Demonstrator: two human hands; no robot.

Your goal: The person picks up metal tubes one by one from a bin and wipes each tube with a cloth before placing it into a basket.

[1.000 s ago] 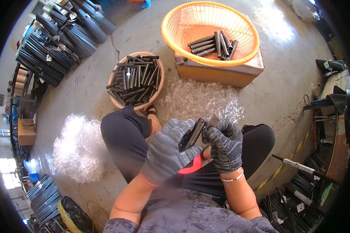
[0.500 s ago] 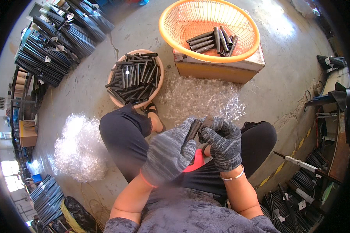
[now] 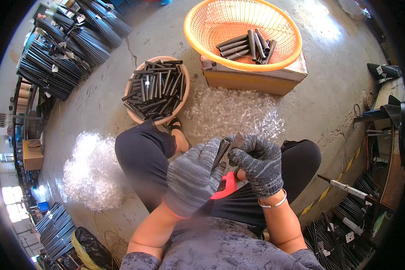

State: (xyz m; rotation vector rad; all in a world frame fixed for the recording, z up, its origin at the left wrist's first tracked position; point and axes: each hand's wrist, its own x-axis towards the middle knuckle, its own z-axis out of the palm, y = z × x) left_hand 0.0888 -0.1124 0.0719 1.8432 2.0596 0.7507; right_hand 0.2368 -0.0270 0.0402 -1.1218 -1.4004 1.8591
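Observation:
My left hand (image 3: 191,175), in a grey striped knit glove, is closed around a short black tube (image 3: 221,152) held above my lap. Beside the tube's upper end, my right hand (image 3: 258,165), gloved alike, pinches a flat brownish-grey piece (image 3: 236,141) that looks like a blade. The piece lies against or very near the tube; I cannot tell whether they touch. Fingers hide part of both. Below the hands a pink-red object (image 3: 225,188) shows between my legs. Ahead, a pale orange basin (image 3: 186,96) is heaped with similar black tubes (image 3: 155,90).
An orange plastic basket (image 3: 193,33) holding several black tubes (image 3: 253,45) stands on a cardboard box (image 3: 247,83). Clear film scraps (image 3: 229,110) litter the floor, with a bigger clear pile (image 3: 92,173) at left. Bundled dark rods (image 3: 54,67) stand at far left; more rods (image 3: 333,238) lie lower right.
My right hand has shifted slightly right and down, and the flat piece now stands more upright beside the tube. My left hand has moved slightly left.

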